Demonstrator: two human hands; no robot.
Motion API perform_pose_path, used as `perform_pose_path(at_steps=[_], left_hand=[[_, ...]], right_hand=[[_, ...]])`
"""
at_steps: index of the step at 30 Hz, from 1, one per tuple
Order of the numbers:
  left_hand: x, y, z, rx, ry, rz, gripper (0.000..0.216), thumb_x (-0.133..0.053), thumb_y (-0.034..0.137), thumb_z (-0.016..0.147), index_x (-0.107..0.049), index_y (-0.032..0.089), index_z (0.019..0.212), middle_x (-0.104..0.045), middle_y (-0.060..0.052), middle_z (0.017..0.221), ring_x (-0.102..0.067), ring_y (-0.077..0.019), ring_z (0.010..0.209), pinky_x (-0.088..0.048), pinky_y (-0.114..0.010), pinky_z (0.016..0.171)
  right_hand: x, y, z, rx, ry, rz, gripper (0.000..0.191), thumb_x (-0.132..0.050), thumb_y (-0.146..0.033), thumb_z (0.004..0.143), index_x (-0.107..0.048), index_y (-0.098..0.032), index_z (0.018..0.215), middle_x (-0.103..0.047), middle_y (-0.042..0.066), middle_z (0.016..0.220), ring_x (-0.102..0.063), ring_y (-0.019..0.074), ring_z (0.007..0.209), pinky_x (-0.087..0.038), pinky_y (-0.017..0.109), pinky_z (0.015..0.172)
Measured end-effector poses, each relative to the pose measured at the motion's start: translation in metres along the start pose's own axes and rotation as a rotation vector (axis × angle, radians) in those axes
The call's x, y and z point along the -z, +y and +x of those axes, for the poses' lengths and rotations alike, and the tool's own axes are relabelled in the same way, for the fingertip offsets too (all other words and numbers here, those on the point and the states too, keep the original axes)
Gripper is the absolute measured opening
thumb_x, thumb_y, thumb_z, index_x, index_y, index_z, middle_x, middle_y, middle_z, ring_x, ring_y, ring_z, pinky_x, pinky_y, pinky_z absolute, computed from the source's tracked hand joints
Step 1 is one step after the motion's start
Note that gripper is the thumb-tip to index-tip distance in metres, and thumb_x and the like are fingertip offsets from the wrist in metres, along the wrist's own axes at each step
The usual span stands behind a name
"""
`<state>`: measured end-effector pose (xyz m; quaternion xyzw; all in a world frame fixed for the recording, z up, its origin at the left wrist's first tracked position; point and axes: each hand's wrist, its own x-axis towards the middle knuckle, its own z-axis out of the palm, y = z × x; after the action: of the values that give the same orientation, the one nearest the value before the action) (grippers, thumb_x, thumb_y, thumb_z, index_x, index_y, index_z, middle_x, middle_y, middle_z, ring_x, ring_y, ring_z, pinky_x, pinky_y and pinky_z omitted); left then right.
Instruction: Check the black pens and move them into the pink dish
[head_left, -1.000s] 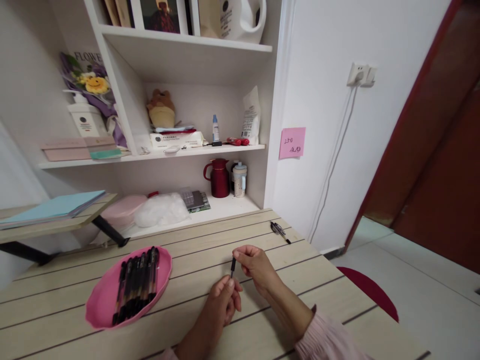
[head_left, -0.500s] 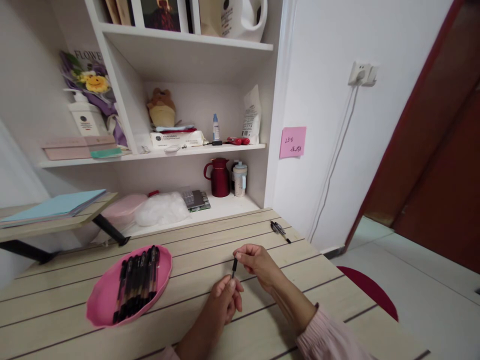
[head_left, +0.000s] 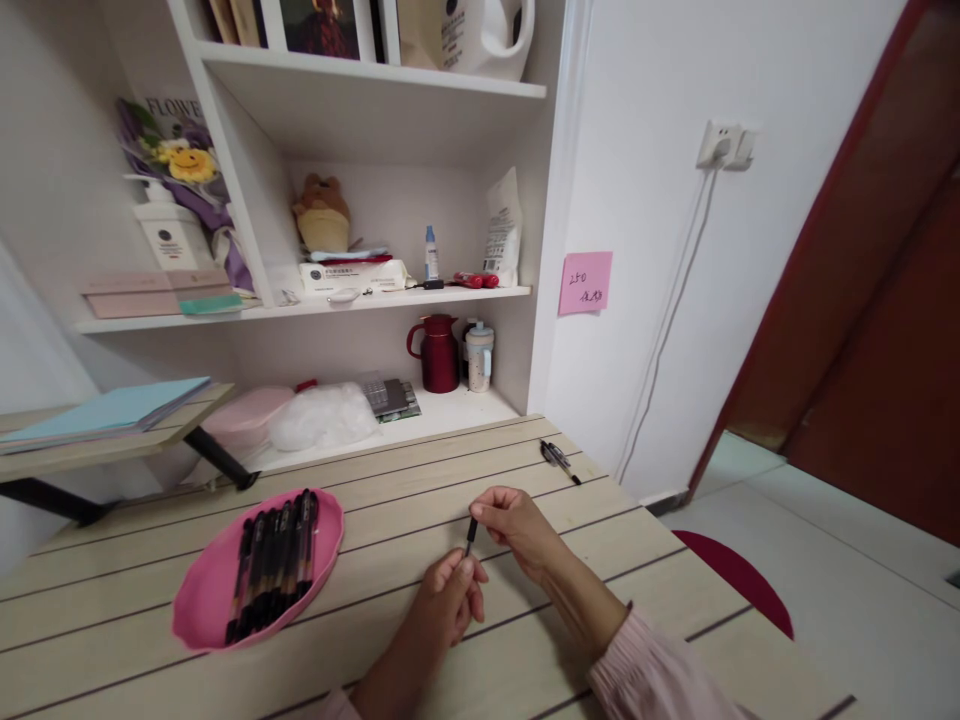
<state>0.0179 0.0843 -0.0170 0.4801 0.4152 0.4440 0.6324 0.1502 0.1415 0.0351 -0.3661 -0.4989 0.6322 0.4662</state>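
Over the middle of the table, a black pen (head_left: 471, 535) is held between my two hands. My left hand (head_left: 454, 592) pinches its lower part, with the fingers curled around that end and hiding it. The thumb and forefinger of my right hand (head_left: 516, 522) are closed on its upper, dark end. To the left, a pink scalloped tray (head_left: 196, 608) holds several black pens (head_left: 271, 560) lying side by side. Beyond my right hand, a small group of pens (head_left: 559, 460) lies on the table near its right edge.
The striped wooden table (head_left: 405, 500) meets a white shelf unit (head_left: 375, 75) at the back. A raised stand with blue papers (head_left: 105, 412) is at the left. A dark red jug (head_left: 439, 353) stands on the low shelf, and a red stool (head_left: 739, 580) beside the table.
Almost nothing differs. Both hands keep their hold on the pen, and the view has shifted very slightly.
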Motion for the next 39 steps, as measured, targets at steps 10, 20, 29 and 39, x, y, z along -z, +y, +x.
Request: perform_pose_path(at_steps=[10, 20, 29, 39], left_hand=[[0.000, -0.002, 0.005, 0.018, 0.004, 0.036, 0.042, -0.049, 0.060, 0.070, -0.047, 0.018, 0.074, -0.052, 0.007, 0.040, -0.022, -0.0012, 0.020, -0.008, -0.018, 0.027], [0.000, -0.002, 0.004, 0.024, 0.012, 0.025, 0.042, -0.049, 0.059, 0.070, -0.047, 0.017, 0.075, -0.052, 0.007, 0.040, -0.021, -0.0010, 0.020, -0.007, -0.018, 0.027], [0.001, -0.003, 0.006, 0.022, 0.006, 0.028, 0.043, -0.049, 0.060, 0.069, -0.047, 0.018, 0.074, -0.052, 0.007, 0.040, -0.021, -0.0010, 0.020, -0.007, -0.018, 0.027], [0.001, -0.003, 0.005, 0.020, 0.037, 0.027, 0.043, -0.050, 0.060, 0.070, -0.048, 0.017, 0.075, -0.051, 0.007, 0.042, -0.020, -0.0006, 0.021, -0.008, -0.017, 0.026]], right_hand=[[0.001, 0.002, 0.001, 0.001, 0.021, 0.004, 0.035, -0.075, -0.040, 0.053, -0.051, -0.015, 0.055, -0.040, -0.008, 0.039, -0.028, 0.0029, 0.036, -0.013, 0.019, 0.038], [0.003, 0.005, 0.003, 0.000, -0.001, 0.053, 0.030, -0.076, -0.035, 0.053, -0.056, -0.014, 0.059, -0.043, -0.007, 0.042, -0.029, 0.0025, 0.037, -0.013, 0.019, 0.038], [0.008, 0.008, 0.004, -0.025, -0.097, 0.088, 0.030, -0.074, -0.036, 0.057, -0.064, -0.012, 0.071, -0.055, -0.002, 0.057, -0.032, 0.0023, 0.040, -0.014, 0.019, 0.039], [0.004, 0.010, 0.007, 0.020, -0.059, -0.075, 0.034, -0.068, -0.046, 0.061, -0.060, -0.015, 0.070, -0.052, -0.004, 0.053, -0.033, 0.0039, 0.039, -0.018, 0.019, 0.038]])
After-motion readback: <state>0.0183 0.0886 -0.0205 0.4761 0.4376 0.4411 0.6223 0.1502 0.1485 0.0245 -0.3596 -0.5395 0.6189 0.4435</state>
